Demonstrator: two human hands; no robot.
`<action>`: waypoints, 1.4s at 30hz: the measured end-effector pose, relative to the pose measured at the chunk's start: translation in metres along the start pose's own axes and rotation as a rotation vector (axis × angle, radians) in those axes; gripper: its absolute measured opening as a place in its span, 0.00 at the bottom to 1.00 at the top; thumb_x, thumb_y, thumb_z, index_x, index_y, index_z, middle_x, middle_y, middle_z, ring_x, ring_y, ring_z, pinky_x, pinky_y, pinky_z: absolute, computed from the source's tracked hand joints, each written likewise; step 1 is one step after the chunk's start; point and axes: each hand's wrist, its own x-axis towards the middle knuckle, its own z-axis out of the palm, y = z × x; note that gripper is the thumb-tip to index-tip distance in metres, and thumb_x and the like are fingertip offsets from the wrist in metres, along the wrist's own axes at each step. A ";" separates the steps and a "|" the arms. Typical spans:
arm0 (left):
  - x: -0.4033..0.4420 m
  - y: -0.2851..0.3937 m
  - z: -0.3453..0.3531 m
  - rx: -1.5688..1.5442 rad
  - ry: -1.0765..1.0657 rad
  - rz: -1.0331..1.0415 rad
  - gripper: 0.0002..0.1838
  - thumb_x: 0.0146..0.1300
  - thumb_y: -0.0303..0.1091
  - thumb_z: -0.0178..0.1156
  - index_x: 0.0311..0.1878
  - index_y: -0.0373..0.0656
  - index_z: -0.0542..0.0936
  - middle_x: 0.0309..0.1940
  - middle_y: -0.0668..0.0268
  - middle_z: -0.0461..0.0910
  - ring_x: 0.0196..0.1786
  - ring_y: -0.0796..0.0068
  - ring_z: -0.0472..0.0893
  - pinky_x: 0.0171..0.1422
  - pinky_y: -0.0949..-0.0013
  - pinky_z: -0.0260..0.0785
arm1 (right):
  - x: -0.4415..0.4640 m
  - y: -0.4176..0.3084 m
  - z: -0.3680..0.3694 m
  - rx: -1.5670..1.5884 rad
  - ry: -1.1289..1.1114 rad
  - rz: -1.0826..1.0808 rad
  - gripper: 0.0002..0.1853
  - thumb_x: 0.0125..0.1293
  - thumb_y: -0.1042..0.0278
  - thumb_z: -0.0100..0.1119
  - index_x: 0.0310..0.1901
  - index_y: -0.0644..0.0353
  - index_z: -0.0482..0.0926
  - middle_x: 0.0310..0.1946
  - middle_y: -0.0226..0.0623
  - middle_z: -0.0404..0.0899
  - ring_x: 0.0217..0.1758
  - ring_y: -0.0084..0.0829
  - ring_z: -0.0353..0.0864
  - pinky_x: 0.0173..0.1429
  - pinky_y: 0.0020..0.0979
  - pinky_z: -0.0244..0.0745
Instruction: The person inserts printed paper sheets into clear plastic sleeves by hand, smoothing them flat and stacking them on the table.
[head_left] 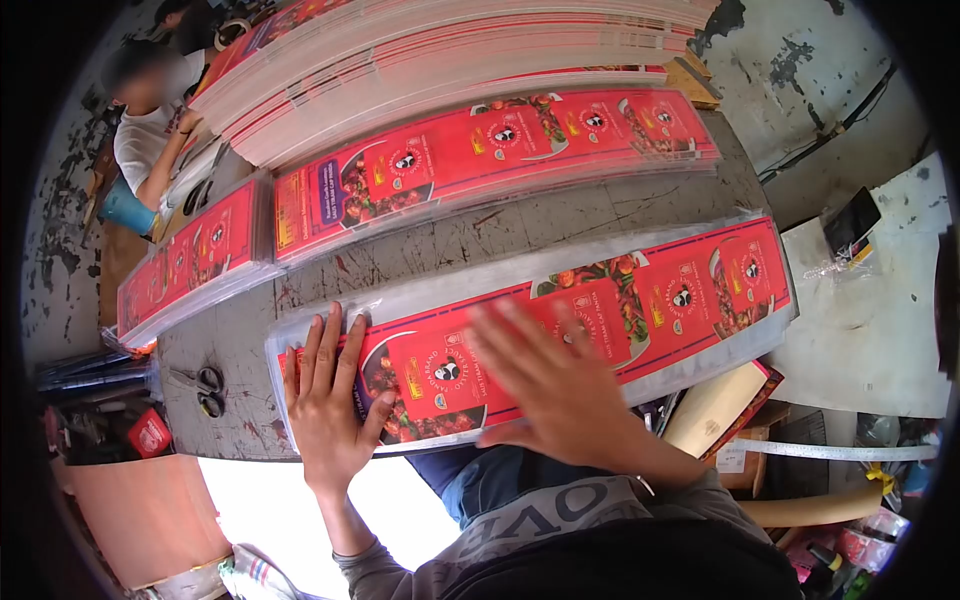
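A long red printed sheet (660,310) with food pictures and panda logos lies over clear plastic sleeves (740,350) at the table's near edge. Flat on its left end rests my left hand (335,410), fingers stretched out and holding nothing. My right hand (545,385), smeared a little by motion, is spread over the sheet's middle; whether its palm touches cannot be told. Beyond them sits a pile of matching red sheets in plastic (500,150). A shorter-looking pile (195,255) adjoins it on the left.
Black-handled scissors (208,390) lie on the worn grey table (430,245) at left. Tall stacks of printed sheets (450,60) fill the far side. Another person (150,140) sits at far left. At right are a dark phone-like object (852,222) and a metal ruler (840,452).
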 end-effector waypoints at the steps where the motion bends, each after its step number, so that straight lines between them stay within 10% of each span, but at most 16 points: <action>1: -0.002 0.001 0.000 0.043 -0.005 0.005 0.36 0.57 0.64 0.44 0.64 0.52 0.65 0.66 0.63 0.60 0.68 0.59 0.58 0.71 0.49 0.39 | -0.016 0.014 -0.009 0.015 -0.037 0.080 0.45 0.55 0.25 0.30 0.67 0.51 0.56 0.69 0.40 0.49 0.73 0.40 0.45 0.71 0.50 0.32; 11: -0.006 -0.001 -0.005 0.071 -0.015 0.010 0.35 0.57 0.62 0.48 0.63 0.51 0.67 0.65 0.62 0.61 0.68 0.60 0.59 0.71 0.49 0.38 | -0.167 0.158 -0.013 -0.043 0.289 1.096 0.32 0.69 0.46 0.32 0.69 0.55 0.46 0.70 0.42 0.44 0.74 0.42 0.38 0.71 0.51 0.32; 17: -0.011 0.000 -0.009 0.132 -0.010 -0.128 0.35 0.56 0.60 0.51 0.63 0.51 0.67 0.66 0.62 0.59 0.70 0.60 0.56 0.71 0.46 0.33 | -0.142 0.144 -0.018 -0.141 0.240 1.133 0.32 0.71 0.48 0.31 0.69 0.60 0.45 0.70 0.47 0.42 0.74 0.42 0.39 0.72 0.44 0.35; 21: -0.036 -0.041 -0.002 0.334 0.136 -0.582 0.30 0.63 0.56 0.44 0.64 0.50 0.66 0.68 0.58 0.55 0.72 0.58 0.49 0.71 0.42 0.31 | -0.155 0.157 -0.010 0.012 0.321 1.033 0.30 0.71 0.51 0.31 0.68 0.62 0.47 0.69 0.51 0.44 0.73 0.43 0.40 0.72 0.37 0.38; 25: -0.050 -0.050 0.020 -0.407 0.275 -0.632 0.28 0.68 0.50 0.35 0.64 0.44 0.64 0.64 0.55 0.61 0.70 0.54 0.54 0.69 0.41 0.39 | -0.166 0.174 -0.003 -0.053 0.300 1.037 0.30 0.71 0.52 0.32 0.68 0.62 0.48 0.69 0.50 0.45 0.74 0.43 0.38 0.73 0.37 0.37; 29: -0.048 -0.052 0.022 -0.405 0.335 -0.542 0.29 0.68 0.50 0.31 0.63 0.44 0.67 0.63 0.54 0.63 0.69 0.53 0.56 0.70 0.45 0.41 | -0.125 0.139 -0.022 -0.274 0.020 1.282 0.30 0.71 0.51 0.32 0.68 0.60 0.46 0.71 0.44 0.40 0.74 0.41 0.35 0.72 0.44 0.33; 33: -0.045 -0.051 0.020 -0.397 0.307 -0.556 0.33 0.67 0.54 0.21 0.63 0.48 0.66 0.63 0.57 0.64 0.69 0.55 0.56 0.70 0.47 0.40 | -0.120 0.138 -0.009 -0.201 0.069 1.187 0.30 0.71 0.50 0.31 0.69 0.57 0.45 0.71 0.43 0.38 0.74 0.41 0.35 0.71 0.50 0.32; 42: -0.044 -0.052 0.018 -0.349 0.281 -0.467 0.30 0.67 0.48 0.26 0.63 0.41 0.65 0.62 0.55 0.64 0.68 0.53 0.58 0.70 0.52 0.44 | 0.024 -0.029 -0.015 0.021 -0.104 0.110 0.52 0.51 0.23 0.37 0.65 0.65 0.54 0.68 0.51 0.47 0.72 0.43 0.44 0.70 0.57 0.36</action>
